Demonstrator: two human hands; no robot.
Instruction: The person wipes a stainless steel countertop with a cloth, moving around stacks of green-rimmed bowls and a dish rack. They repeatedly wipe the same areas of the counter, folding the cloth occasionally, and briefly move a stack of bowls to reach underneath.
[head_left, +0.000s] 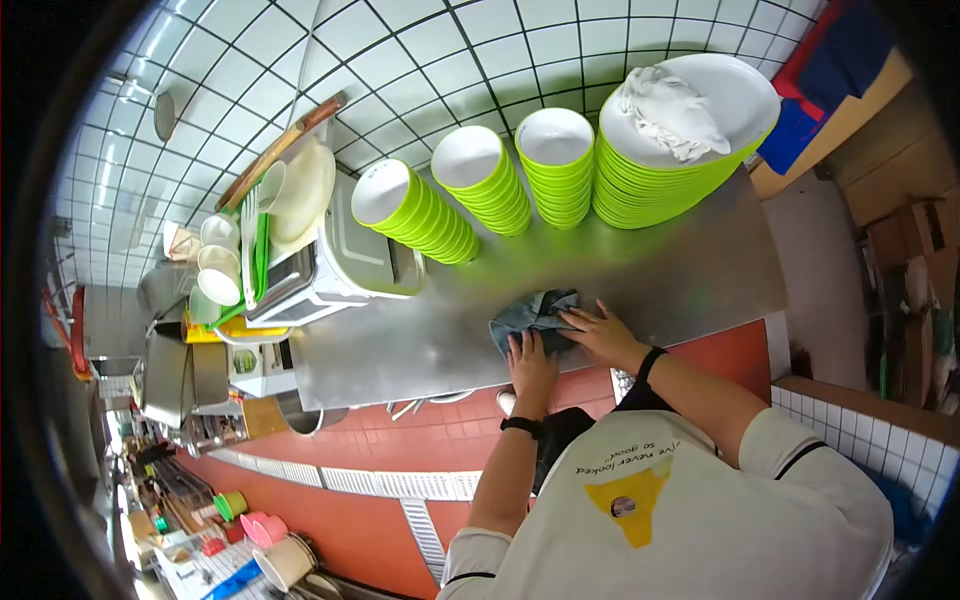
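A dark grey-blue cloth (525, 319) lies bunched on the stainless steel table (420, 345), close to its front edge. My left hand (533, 367) rests with its fingertips on the cloth's near side. Across the cloth's right side lie the spread fingers of my right hand (602, 335). Whether either hand grips the fabric cannot be told. Beyond the cloth, along the tiled wall, stand three stacks of lime-green bowls with white insides (416, 214) (484, 180) (555, 169). To their right is a tall stack of oval green-and-white plates (667, 191), with a crumpled white cloth (667, 116) on top.
At the table's left are a lidded white container (367, 240), a white plastic fork (250, 244) and several cups (219, 274). A wooden-handled tool (281, 150) leans there. Red floor with a drain grating (352, 481) lies behind, and cardboard boxes (919, 262) stand far right.
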